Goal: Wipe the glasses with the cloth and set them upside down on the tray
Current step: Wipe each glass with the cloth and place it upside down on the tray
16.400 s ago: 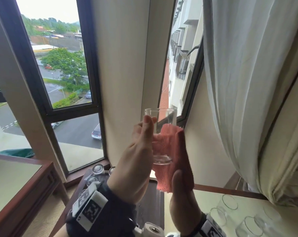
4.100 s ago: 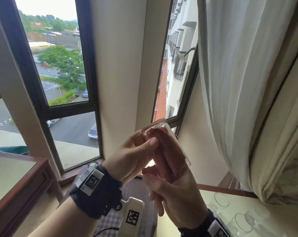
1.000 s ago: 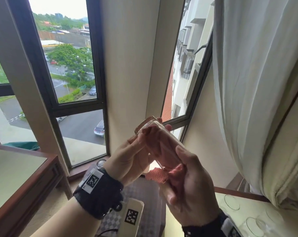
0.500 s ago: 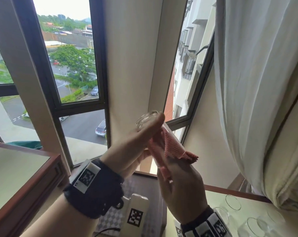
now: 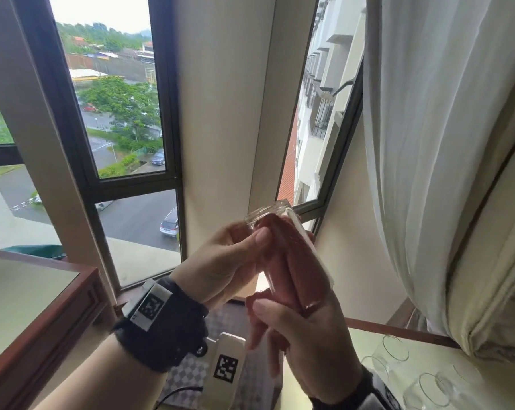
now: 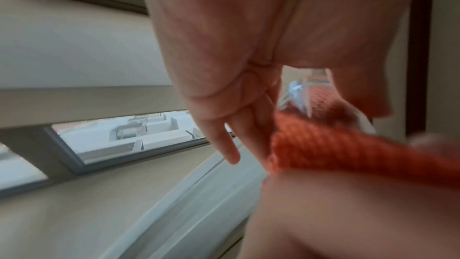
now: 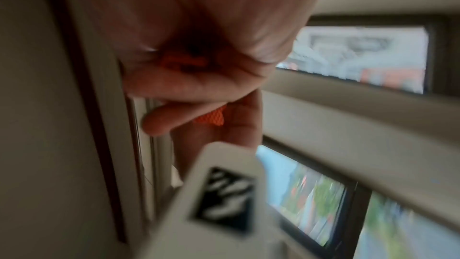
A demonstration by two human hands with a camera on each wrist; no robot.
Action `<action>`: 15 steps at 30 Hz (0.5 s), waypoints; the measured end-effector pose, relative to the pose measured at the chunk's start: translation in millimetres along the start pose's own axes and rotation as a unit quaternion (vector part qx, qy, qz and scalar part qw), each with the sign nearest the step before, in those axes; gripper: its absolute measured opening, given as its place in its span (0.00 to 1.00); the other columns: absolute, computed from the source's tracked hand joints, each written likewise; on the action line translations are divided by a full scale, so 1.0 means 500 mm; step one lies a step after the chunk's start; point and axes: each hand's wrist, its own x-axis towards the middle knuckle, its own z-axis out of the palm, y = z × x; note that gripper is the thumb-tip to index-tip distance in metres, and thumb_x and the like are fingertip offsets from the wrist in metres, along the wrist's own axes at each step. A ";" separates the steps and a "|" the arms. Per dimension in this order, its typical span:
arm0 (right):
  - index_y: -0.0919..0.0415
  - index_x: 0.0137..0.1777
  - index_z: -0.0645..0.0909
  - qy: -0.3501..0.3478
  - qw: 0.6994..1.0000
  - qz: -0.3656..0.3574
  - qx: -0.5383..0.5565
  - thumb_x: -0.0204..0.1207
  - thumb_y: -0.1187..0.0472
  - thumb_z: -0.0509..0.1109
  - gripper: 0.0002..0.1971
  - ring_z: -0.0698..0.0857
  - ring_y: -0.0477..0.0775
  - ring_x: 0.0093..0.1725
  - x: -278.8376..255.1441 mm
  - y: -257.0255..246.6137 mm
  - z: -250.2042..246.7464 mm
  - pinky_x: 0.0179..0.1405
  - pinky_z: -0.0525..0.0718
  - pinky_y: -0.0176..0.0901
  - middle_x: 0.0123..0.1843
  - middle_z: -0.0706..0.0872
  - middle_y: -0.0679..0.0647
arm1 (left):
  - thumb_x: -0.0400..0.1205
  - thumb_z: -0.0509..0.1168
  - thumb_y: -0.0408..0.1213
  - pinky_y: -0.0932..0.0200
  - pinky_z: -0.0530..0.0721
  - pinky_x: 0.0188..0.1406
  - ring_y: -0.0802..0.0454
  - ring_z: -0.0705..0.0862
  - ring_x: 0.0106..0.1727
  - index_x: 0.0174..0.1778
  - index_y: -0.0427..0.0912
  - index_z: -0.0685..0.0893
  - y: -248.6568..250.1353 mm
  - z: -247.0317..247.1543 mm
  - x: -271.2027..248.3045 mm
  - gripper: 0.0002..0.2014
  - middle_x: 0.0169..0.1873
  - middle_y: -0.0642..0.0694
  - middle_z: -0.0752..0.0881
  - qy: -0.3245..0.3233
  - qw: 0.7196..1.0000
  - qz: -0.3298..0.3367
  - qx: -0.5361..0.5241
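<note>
Here, mid-frame, the glass (image 5: 283, 232) is gripped base-up by the left hand (image 5: 229, 267), tilted upper left; the cloth (image 5: 291, 261) inside is pinched by the right hand (image 5: 306, 344).

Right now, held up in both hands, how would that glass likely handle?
The glass looks clear and thin-walled, so probably fragile. Its smooth sides seem slippery; the cloth stuffed inside may add grip. Straight and tall, it could tip or roll if set down carelessly.
</note>
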 end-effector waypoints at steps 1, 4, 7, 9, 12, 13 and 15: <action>0.32 0.71 0.75 0.022 0.998 0.002 -0.062 0.81 0.72 0.70 0.32 0.89 0.62 0.28 0.004 0.010 -0.003 0.16 0.85 0.49 0.39 0.89 0.61 | 0.71 0.86 0.53 0.47 0.90 0.66 0.34 0.88 0.62 0.64 0.24 0.88 0.001 0.006 0.004 0.37 0.61 0.16 0.86 0.049 0.998 -0.005 0.037; 0.35 0.67 0.73 0.077 0.909 -0.073 -0.403 0.79 0.61 0.74 0.23 0.87 0.53 0.30 0.014 0.057 -0.029 0.26 0.89 0.56 0.37 0.89 0.49 | 0.73 0.82 0.59 0.52 0.93 0.57 0.41 0.93 0.49 0.47 0.34 0.95 0.007 0.021 0.016 0.27 0.46 0.30 0.94 0.165 0.971 -0.047 0.167; 0.40 0.76 0.67 0.070 0.823 -0.063 -0.560 0.75 0.59 0.75 0.32 0.90 0.49 0.39 0.014 0.083 -0.042 0.40 0.93 0.48 0.48 0.91 0.48 | 0.70 0.79 0.70 0.36 0.89 0.69 0.35 0.94 0.56 0.44 0.40 0.97 -0.009 0.014 0.021 0.32 0.45 0.34 0.95 0.212 0.928 -0.077 0.296; 0.31 0.78 0.64 0.074 0.878 -0.031 -0.471 0.75 0.61 0.73 0.37 0.89 0.50 0.39 0.011 0.077 -0.036 0.39 0.92 0.47 0.50 0.90 0.44 | 0.71 0.80 0.66 0.37 0.89 0.70 0.36 0.94 0.56 0.45 0.39 0.97 -0.022 0.002 0.017 0.30 0.48 0.34 0.95 0.180 0.946 -0.080 0.258; 0.41 0.79 0.70 0.052 0.975 0.019 -0.217 0.76 0.71 0.75 0.37 0.83 0.57 0.27 0.001 0.046 -0.027 0.22 0.86 0.49 0.42 0.88 0.50 | 0.73 0.85 0.57 0.50 0.90 0.63 0.41 0.91 0.56 0.55 0.32 0.92 -0.025 -0.018 0.003 0.30 0.54 0.29 0.92 0.089 0.988 -0.073 0.106; 0.48 0.78 0.72 0.036 0.988 0.042 -0.145 0.75 0.71 0.76 0.35 0.81 0.55 0.22 -0.001 0.033 -0.023 0.17 0.82 0.43 0.37 0.87 0.55 | 0.72 0.85 0.55 0.47 0.89 0.66 0.37 0.89 0.61 0.62 0.26 0.88 -0.024 -0.025 -0.002 0.36 0.60 0.22 0.88 0.065 0.994 -0.065 0.058; 0.50 0.76 0.75 0.006 0.997 0.073 -0.006 0.71 0.66 0.78 0.33 0.75 0.50 0.15 -0.003 0.019 -0.012 0.13 0.73 0.34 0.28 0.83 0.62 | 0.74 0.84 0.52 0.39 0.82 0.75 0.29 0.80 0.71 0.74 0.21 0.79 -0.025 -0.037 -0.009 0.44 0.71 0.14 0.78 0.022 0.999 -0.040 -0.001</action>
